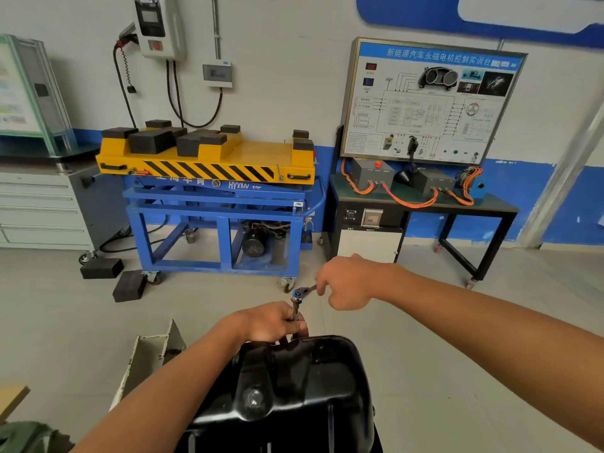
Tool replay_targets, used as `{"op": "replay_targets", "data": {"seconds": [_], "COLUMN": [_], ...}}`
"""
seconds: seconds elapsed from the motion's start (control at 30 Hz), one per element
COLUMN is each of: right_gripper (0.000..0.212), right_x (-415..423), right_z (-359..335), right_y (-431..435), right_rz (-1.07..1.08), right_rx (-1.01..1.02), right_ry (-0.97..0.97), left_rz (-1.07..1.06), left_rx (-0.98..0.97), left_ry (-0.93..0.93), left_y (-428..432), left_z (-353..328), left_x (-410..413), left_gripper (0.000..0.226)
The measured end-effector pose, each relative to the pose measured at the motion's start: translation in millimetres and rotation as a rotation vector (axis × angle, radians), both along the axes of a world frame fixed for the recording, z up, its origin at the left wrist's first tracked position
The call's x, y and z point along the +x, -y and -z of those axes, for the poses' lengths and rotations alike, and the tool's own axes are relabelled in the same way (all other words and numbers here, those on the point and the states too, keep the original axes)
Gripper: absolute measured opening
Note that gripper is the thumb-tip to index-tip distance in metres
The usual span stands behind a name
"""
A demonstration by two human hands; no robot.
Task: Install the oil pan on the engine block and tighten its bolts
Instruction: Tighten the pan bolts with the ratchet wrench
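The black oil pan [294,387] sits nearest, low in the middle of the view, with its glossy domed underside facing up. What it rests on is hidden beneath it.

At the pan's far rim, the left hand [271,322] has its fingers curled round a slim extension bar [296,310]. The bar stands upright, and its lower end is out of sight behind the fingers.

On top of the bar is the blue-headed ratchet wrench [302,293]. Its handle points to the right of the pan into the right hand [346,282], which is clenched round the handle, so only a short piece of handle shows.

Left of the pan, a pale grey metal channel [153,351] lies tilted on the floor.

Farther out and to the pan's left, two black rubber blocks [102,268] lie on the floor.

Beyond the pan, a yellow-topped lift table [209,165] with hazard stripes stands on a blue wheeled frame and carries more black blocks.

Beyond the pan to the right, a black bench [474,207] holds grey boxes joined by orange cables. A wiring training board [428,99] stands upright on it.

Beyond the pan to the far left is a grey drawer cabinet [39,210].

Farthest from the pan, a wall charger [157,24] hangs on the white wall with black cables looping down from it.
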State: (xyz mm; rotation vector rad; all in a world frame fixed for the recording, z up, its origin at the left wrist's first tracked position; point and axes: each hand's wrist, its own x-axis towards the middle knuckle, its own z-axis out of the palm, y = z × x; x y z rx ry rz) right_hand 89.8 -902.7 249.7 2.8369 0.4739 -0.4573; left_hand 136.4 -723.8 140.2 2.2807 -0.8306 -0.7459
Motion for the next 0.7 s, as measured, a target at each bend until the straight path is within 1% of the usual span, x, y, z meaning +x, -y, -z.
{"op": "replay_targets", "data": {"seconds": [0.07,0.1,0.13,0.17,0.23,0.27,0.33,0.4,0.43,0.47,0.53,0.63,0.7], "right_gripper": [0.034,0.030,0.020,0.005,0.031,0.036,0.030,0.009,0.006,0.016,0.021,0.015,0.010], "right_x": [6,9,10,12,14,13,13,12,11,9,1,-15,-27], "right_z": [6,10,11,13,16,17,20,26,30,34,45,67,80], "right_y": [-5,-8,-13,-16,-20,-20,-19,-14,-11,-8,-5,0,5], "right_rz": [-0.015,-0.037,-0.031,-0.054,-0.100,-0.111,-0.134,-0.120,-0.103,-0.075,-0.004,0.126,0.190], "right_rx": [-0.041,-0.025,-0.004,0.030,0.114,0.131,0.115,0.107,0.123,0.144,0.263,0.504,0.633], "right_ry": [0.033,0.057,0.087,0.117,0.144,0.138,0.136,0.141,0.155,0.171,0.229,0.433,0.527], "left_rz": [0.021,0.028,0.031,0.035,0.039,0.035,0.008,-0.037,-0.058,-0.075,-0.096,-0.116,-0.132], "left_rx": [-0.015,-0.019,-0.016,-0.013,-0.008,-0.009,-0.018,-0.034,-0.044,-0.052,-0.063,-0.073,-0.060], "left_ry": [-0.008,-0.007,-0.005,-0.002,0.000,-0.004,-0.015,-0.015,-0.013,-0.009,-0.005,-0.003,0.011], "left_y": [-1,-1,-2,-2,-3,-4,-5,-5,-5,-4,-3,-3,-2], "left_z": [1,2,2,3,4,4,5,6,6,7,7,7,7], "left_x": [0,0,1,2,3,3,2,0,-1,-2,-2,-3,-3], "left_gripper": [0.028,0.028,0.028,0.029,0.030,0.030,0.028,0.027,0.028,0.029,0.030,0.033,0.035]}}
